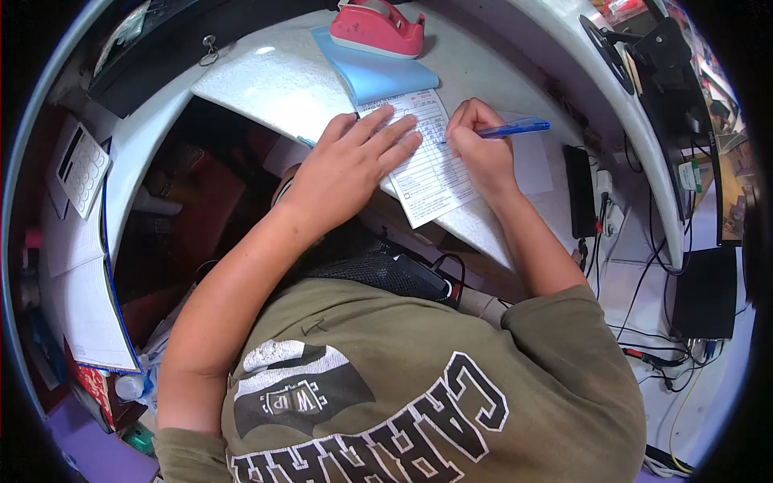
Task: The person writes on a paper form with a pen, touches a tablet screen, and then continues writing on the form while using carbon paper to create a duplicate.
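A printed form pad lies on the white desk, its blue cover sheet folded back at the top. My left hand rests flat on the left part of the form, fingers spread. In my right hand is a blue pen, pinched between the fingers, with its tip end near the printed table on the form. The side of that hand rests by the form's right edge. Beyond the pad sits a red tape dispenser, touching the blue sheet.
A calculator and an open notebook lie at the far left. Keys are at the upper left. On the right are a black box, a power strip, many cables and a dark monitor stand.
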Action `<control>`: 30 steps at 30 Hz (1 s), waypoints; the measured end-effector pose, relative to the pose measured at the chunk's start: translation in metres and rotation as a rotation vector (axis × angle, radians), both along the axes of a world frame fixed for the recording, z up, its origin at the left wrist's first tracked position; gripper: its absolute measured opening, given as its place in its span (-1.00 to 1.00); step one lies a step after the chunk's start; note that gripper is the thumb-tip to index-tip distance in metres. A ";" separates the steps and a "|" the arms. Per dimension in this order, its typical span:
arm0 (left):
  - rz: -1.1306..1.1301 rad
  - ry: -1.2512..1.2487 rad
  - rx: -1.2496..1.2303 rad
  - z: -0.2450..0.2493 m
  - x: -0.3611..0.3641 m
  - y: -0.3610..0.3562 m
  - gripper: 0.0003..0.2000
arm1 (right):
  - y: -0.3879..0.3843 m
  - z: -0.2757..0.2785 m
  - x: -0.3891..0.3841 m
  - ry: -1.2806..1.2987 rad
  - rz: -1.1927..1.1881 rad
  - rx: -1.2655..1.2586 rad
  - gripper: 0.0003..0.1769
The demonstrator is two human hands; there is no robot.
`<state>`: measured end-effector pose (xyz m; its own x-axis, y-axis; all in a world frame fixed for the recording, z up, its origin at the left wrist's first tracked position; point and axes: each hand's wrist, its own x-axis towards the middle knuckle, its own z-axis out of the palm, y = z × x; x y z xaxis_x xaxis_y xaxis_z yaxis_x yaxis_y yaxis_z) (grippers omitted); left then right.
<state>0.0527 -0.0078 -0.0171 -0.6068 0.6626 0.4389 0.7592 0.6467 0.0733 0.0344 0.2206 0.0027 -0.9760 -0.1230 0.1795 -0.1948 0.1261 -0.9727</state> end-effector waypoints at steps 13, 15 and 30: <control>0.019 -0.010 0.038 -0.005 0.003 0.001 -0.34 | -0.002 0.000 0.001 0.029 -0.056 0.051 -0.85; 0.025 0.003 0.029 -0.006 0.002 0.001 -0.35 | -0.001 0.000 0.000 0.016 -0.040 0.073 -0.85; 0.019 -0.010 -0.022 -0.001 0.001 0.004 -0.28 | 0.007 -0.006 -0.005 -0.007 -0.134 0.055 -0.83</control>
